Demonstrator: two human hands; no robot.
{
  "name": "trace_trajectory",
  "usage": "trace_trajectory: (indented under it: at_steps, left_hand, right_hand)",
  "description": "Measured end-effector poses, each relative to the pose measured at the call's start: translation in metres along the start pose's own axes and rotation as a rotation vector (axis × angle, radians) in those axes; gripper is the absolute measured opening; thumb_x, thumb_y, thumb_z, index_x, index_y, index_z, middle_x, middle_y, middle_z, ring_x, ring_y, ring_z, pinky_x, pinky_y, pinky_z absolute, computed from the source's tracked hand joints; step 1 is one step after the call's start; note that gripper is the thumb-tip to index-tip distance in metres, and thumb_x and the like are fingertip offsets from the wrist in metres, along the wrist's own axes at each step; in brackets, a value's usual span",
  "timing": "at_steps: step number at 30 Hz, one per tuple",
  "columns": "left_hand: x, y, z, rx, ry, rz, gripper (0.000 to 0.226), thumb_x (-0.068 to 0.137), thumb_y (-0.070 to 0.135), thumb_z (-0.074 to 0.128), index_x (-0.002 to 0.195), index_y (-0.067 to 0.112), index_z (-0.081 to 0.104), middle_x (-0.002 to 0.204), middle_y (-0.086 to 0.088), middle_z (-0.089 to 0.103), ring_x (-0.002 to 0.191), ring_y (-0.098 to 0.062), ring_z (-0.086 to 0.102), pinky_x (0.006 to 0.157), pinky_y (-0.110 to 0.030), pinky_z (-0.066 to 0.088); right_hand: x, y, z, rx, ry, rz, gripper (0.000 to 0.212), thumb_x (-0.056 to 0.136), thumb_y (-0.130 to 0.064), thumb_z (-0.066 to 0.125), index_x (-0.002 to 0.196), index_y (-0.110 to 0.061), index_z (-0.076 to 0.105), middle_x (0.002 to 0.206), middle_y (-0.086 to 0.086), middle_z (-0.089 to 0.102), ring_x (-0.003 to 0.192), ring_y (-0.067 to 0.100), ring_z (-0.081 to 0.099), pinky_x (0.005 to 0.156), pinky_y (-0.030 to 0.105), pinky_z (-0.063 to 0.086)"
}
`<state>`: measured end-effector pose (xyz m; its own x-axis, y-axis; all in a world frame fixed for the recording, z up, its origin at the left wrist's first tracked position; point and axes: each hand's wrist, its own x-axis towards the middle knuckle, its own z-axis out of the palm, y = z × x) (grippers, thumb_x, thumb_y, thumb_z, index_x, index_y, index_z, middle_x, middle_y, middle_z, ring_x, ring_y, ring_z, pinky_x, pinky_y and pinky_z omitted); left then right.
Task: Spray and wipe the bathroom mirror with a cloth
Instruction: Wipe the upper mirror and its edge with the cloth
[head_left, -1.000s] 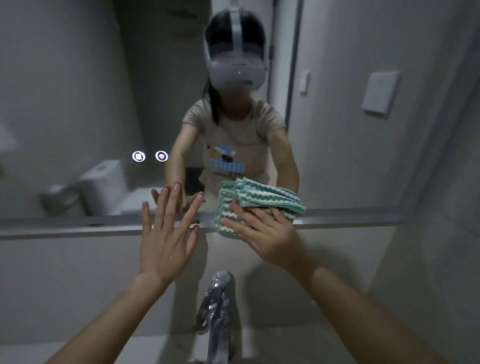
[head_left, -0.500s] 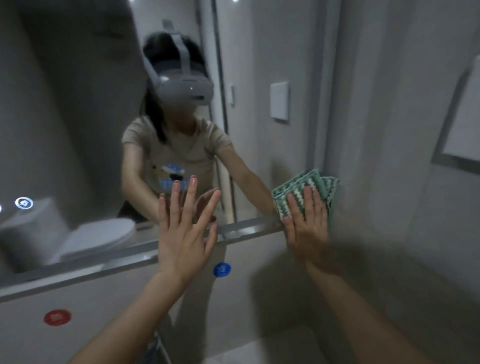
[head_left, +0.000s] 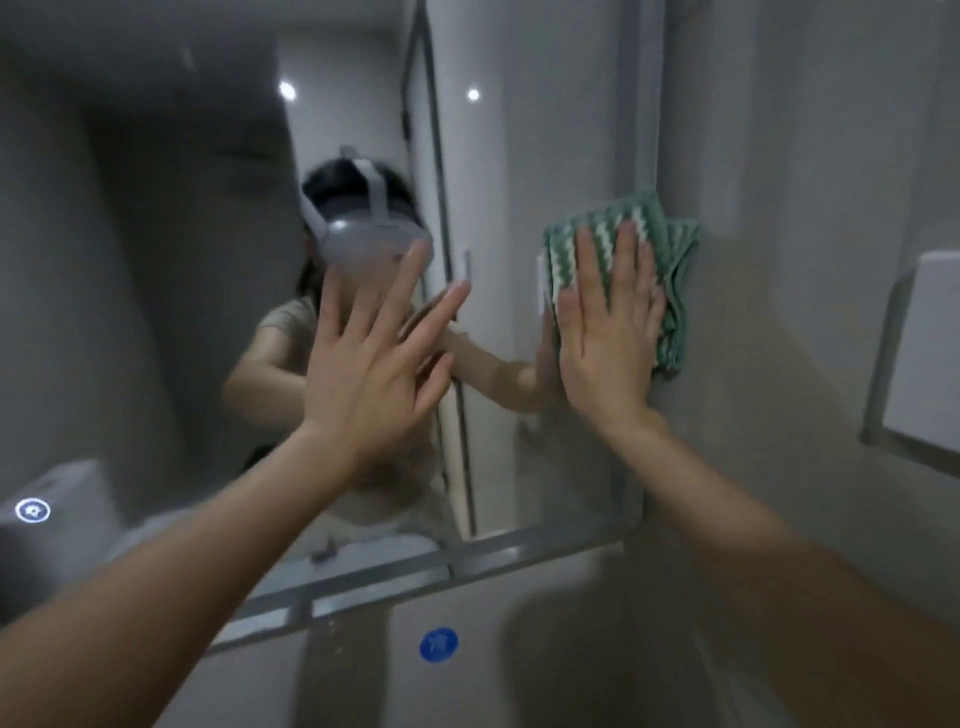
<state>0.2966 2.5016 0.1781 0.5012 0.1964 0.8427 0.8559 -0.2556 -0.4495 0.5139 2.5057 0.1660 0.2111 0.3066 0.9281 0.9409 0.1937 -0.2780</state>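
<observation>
**Cloth flat on the mirror's right edge**

Cloth (head_left: 670, 260), one, green with white zigzag stripes and folded into a thick pad, lies flat against the mirror (head_left: 519, 182) high on its right side, its right part overlapping the mirror's upright edge beside the grey wall (head_left: 805, 156). The right hand (head_left: 605, 338), one of two in view, presses it there with palm flat and fingers (head_left: 631, 260) straight and close together, pointing upward; the grip is an open-palm press, nothing pinched. The left hand (head_left: 374, 358) is raised in front of the glass left of the cloth, fingers spread and straight, holding nothing; whether it touches the glass cannot be told.

The mirror carries a reflection of the person with a white headset (head_left: 374, 234) and a beige top, plus two small ceiling lights. One metal ledge (head_left: 415, 571) runs along the mirror's lower edge. Below it, on the wall, sits one round blue sticker (head_left: 439, 644); its marking is too blurred to read. One round white icon (head_left: 32, 510) glows at the far left. One white rectangular fixture (head_left: 930, 353) hangs on the wall at right.
</observation>
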Motion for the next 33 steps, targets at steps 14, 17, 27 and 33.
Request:
trace_trajectory:
  at_steps: [14, 17, 27, 33]
  left_hand:
    - [0.189, -0.122, -0.081, 0.135, 0.066, -0.177, 0.070, 0.087, 0.063, 0.017, 0.150, 0.033, 0.012, 0.160, -0.006, 0.003, 0.146, -0.026, 0.002, 0.115, -0.053, 0.008]
    - [0.185, -0.158, -0.090, 0.118, 0.141, -0.239, 0.076, 0.081, 0.065, 0.017, 0.148, 0.031, 0.021, 0.158, -0.009, 0.015, 0.145, -0.028, 0.011, 0.112, -0.053, 0.016]
    - [0.075, -0.253, -0.107, 0.133, 0.116, -0.311, 0.077, 0.082, 0.066, 0.025, 0.144, 0.021, 0.039, 0.151, -0.010, 0.034, 0.138, -0.032, 0.031, 0.104, -0.060, 0.028]
    - [0.006, -0.300, -0.122, 0.124, 0.044, -0.428, 0.077, 0.081, 0.066, 0.028, 0.146, 0.025, 0.035, 0.154, -0.006, 0.030, 0.137, -0.034, 0.034, 0.101, -0.059, 0.035]
  right_hand:
    - [0.260, -0.115, -0.060, -0.012, 0.026, -0.110, 0.050, 0.104, -0.042, 0.016, 0.151, -0.036, 0.000, 0.160, 0.000, -0.010, 0.146, 0.022, -0.011, 0.114, 0.048, -0.012]
    - [0.268, -0.139, -0.058, -0.017, 0.014, -0.166, 0.050, 0.103, -0.043, 0.015, 0.150, -0.038, -0.002, 0.160, -0.001, -0.011, 0.146, 0.022, -0.013, 0.114, 0.047, -0.013]
    - [0.182, -0.264, -0.013, 0.015, -0.007, -0.521, 0.050, 0.102, -0.045, 0.015, 0.150, -0.043, -0.002, 0.159, -0.006, -0.015, 0.144, 0.013, -0.019, 0.112, 0.040, -0.014]
    - [0.154, -0.363, 0.009, -0.042, -0.106, -0.707, 0.051, 0.103, -0.044, 0.014, 0.149, -0.041, -0.007, 0.157, -0.006, -0.023, 0.143, 0.015, -0.024, 0.114, 0.044, -0.010]
